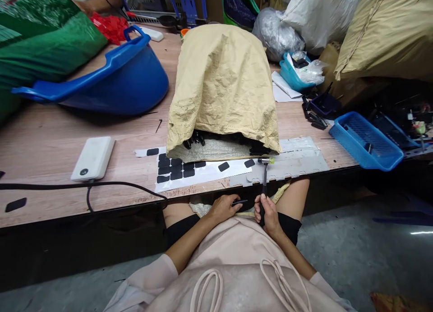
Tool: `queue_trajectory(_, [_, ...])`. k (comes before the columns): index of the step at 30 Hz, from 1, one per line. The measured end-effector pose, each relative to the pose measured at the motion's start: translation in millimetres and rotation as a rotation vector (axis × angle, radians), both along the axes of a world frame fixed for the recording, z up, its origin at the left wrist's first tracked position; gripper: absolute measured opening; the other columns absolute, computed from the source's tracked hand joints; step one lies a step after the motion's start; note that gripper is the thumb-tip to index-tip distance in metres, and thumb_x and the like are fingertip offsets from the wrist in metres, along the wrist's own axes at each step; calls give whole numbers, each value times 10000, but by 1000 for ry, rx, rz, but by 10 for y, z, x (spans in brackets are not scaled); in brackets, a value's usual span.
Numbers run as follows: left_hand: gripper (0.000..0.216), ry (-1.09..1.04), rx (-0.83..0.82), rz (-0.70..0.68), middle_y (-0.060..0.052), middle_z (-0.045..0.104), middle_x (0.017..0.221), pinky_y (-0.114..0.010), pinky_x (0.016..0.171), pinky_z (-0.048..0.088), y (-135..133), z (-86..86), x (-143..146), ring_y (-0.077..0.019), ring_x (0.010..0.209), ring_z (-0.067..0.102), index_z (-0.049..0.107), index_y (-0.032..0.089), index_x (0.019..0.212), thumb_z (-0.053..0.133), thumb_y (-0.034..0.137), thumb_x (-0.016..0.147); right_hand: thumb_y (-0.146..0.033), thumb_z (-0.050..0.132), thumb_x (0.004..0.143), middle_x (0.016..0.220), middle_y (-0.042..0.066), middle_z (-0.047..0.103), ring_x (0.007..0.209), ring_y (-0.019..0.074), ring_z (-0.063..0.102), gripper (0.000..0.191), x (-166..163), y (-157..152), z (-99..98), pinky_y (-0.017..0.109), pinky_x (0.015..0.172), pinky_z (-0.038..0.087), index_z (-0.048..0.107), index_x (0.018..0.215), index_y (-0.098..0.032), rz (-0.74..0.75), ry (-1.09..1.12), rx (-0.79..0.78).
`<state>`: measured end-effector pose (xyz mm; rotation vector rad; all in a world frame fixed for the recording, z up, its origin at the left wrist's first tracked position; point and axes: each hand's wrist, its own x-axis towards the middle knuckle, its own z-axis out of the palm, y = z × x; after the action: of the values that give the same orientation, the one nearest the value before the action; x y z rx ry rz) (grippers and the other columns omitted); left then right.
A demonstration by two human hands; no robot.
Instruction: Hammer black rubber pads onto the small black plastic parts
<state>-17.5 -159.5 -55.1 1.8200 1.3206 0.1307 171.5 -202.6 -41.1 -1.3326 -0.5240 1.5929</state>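
My right hand (269,213) is wrapped round the black handle of a small hammer (264,173), whose head with a yellow-green tip rests over the table's front edge. In my left hand (223,208), above my lap, the fingers are closed on a thin black part (239,202); its kind is not clear. On the table in front, a tan woven sack (225,82) lies with its mouth towards me, and black pieces (196,138) show inside. A white sheet (203,176) with rounded black stickers (176,169) sticks out from under the sack's mouth.
A blue basin (118,82) and a white power bank (93,158) with a black cable (128,184) are on the left. At the right stand a blue plastic basket (365,140) and a turquoise basin (294,75). A grey board (297,158) lies along the table's front edge.
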Motion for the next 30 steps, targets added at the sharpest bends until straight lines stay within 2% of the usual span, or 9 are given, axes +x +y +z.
queue_trajectory(3, [340,68,-75,12,-81,763,1220,-357,929,551,28,-235,10,-278,1143,714,688,257,1261,589,341,947,-735,706,781,546,-97,451,355,56,350,544,-1,0,-3,183,328,283,551,839,-216,-6,2,-11])
queue_trajectory(6, [465,64,-73,-13,-106,712,1333,-385,995,536,30,-229,17,-291,1228,676,608,249,1398,607,304,936,-743,715,766,545,-99,447,354,53,350,559,-6,2,5,180,326,277,553,836,-213,-21,-1,-19])
queue_trajectory(8, [460,27,-37,-72,-104,744,1254,-378,950,548,39,-71,26,-289,1155,703,632,245,1372,632,289,914,-748,720,758,544,-99,446,353,53,353,565,-7,2,13,182,326,280,552,831,-213,-17,-2,-20])
queue_trajectory(12, [236,-230,119,-223,-45,774,970,-306,813,542,196,430,88,-214,912,716,749,255,1115,593,289,941,-745,698,783,552,-95,456,358,58,362,553,-1,0,15,189,333,307,555,843,-215,3,-17,-6])
queue_trajectory(15, [247,-361,363,-88,-63,738,970,-322,828,533,518,717,210,-198,877,670,743,236,1096,534,324,996,-750,694,783,556,-95,454,361,59,360,556,1,-1,-1,189,331,307,550,839,-215,2,-23,-6])
queue_trajectory(17, [263,-332,555,15,-93,696,1066,-378,922,516,810,796,321,-226,978,630,721,222,1155,526,315,1006,-750,694,782,554,-94,452,360,57,356,557,2,-1,-12,186,330,299,547,833,-215,4,-18,-7])
queue_trajectory(19, [252,-237,657,38,-109,653,1109,-429,972,490,1100,796,434,-259,1045,582,719,215,1162,549,290,992,-748,694,783,553,-94,451,359,56,351,555,3,0,-19,185,329,292,548,834,-215,4,-13,-8])
queue_trajectory(22, [200,-87,654,12,-118,624,1112,-461,954,484,1398,721,558,-297,1070,555,741,219,1099,610,262,956,-743,694,787,554,-95,447,358,55,351,550,6,0,-17,185,327,287,548,834,-215,4,-6,-13])
queue_trajectory(30, [158,-122,598,6,-101,573,1187,-405,956,532,1431,587,517,-260,1061,612,698,206,1066,672,202,910,-766,738,726,535,-100,461,348,48,355,593,-10,13,24,181,324,290,551,811,-209,-12,2,-21])
